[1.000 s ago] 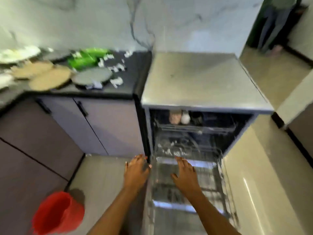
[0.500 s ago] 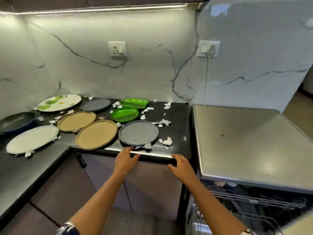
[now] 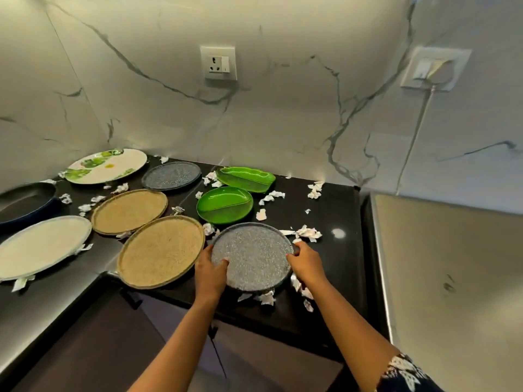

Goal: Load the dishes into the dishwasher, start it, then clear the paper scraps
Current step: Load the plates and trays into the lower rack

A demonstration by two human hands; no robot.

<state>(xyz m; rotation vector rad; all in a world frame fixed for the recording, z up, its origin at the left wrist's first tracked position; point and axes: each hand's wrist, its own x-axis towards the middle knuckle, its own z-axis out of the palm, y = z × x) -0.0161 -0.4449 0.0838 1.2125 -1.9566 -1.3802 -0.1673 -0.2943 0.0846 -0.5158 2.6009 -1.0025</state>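
White marble-look wall (image 3: 283, 114) with grey veins runs across the far side and wraps round the left corner. There's a socket plate (image 3: 218, 63) in the middle of it, and another plate (image 3: 435, 69) further right with a white cord (image 3: 413, 137) hanging down. Glossy black table (image 3: 336, 222) below, L-shaped, dark cabinet fronts (image 3: 99, 349) under it. On the right sits a dull steel-coloured top (image 3: 452, 264). Soft light, a bright glint on the black surface.

Forearms bare; right sleeve (image 3: 407, 373) dark navy with white floral print, short.

Plates (image 3: 161, 251) and scraps (image 3: 308, 232) on counter (image 3: 334, 267)
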